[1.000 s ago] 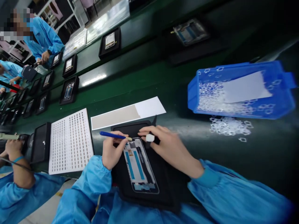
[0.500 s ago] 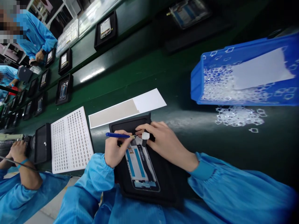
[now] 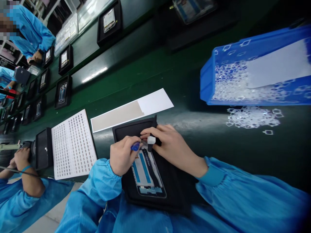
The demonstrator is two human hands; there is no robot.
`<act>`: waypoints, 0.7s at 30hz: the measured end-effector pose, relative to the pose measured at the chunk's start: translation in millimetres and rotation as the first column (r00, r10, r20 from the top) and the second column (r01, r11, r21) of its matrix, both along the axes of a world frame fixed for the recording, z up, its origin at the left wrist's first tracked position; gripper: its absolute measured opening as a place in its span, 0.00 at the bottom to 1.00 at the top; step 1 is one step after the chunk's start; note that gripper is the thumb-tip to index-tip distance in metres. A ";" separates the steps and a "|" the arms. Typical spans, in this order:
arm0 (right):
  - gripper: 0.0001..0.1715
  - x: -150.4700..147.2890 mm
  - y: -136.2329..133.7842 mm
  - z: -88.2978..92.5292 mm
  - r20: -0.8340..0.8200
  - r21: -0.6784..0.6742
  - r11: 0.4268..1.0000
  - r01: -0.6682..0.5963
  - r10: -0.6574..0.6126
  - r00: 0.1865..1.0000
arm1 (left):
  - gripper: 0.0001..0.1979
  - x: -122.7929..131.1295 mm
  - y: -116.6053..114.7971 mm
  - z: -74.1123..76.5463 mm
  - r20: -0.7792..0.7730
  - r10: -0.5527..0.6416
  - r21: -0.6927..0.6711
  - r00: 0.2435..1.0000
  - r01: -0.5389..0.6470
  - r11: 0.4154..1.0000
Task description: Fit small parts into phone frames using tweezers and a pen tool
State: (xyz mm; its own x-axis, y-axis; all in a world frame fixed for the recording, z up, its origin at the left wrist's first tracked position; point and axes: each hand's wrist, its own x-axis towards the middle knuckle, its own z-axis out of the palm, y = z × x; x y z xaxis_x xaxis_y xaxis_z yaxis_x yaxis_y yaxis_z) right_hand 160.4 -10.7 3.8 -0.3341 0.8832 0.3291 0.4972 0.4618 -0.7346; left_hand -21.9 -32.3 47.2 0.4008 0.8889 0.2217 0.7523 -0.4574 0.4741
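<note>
My left hand (image 3: 123,153) is closed round a slim blue pen-like tool (image 3: 135,146), whose rounded blue end points toward me; its tip is hidden. Below the hands lies an opened phone (image 3: 149,176) with its inside facing up, showing blue strips and a black ribbon. It rests in a black tray (image 3: 175,191). My right hand (image 3: 173,147) bends over the phone's top end, its fingers curled close to the left fingertips. Between its thumb and forefinger stands a small black piece with a white top (image 3: 151,140). My fingers partly cover the phone's top end.
A white strip with a beige area (image 3: 119,117) lies beyond the tray. On the left is a white sheet with rows of small pieces (image 3: 73,147). A blue bin (image 3: 206,84) holds white outline scraps, with more scraps (image 3: 252,118) before it. Co-workers and trayed phones (image 3: 63,92) are farther left.
My left hand has turned, so the blue tool that lay sideways now shows its end toward me. My right hand stays nearly in place. The view has shifted slightly.
</note>
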 end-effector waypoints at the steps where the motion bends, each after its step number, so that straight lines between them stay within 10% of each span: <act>1: 0.18 0.2 -0.1 0.3 0.001 0.004 1.000 -0.003 0.003 1.000 | 0.05 0.4 0.3 0.9 -0.032 -0.014 0.013 0.999 0.015 1.000; 14: 0.17 -1.1 -0.9 2.3 0.012 0.014 1.000 0.001 -0.001 1.000 | 0.03 -6.9 -1.2 -18.9 0.289 0.023 -0.043 0.957 -0.011 0.999; 21: 0.12 -2.4 -0.8 0.2 0.046 -0.005 1.000 0.029 -0.028 0.999 | 0.03 -13.0 -1.9 -19.7 0.707 0.268 -0.154 0.655 -0.228 0.961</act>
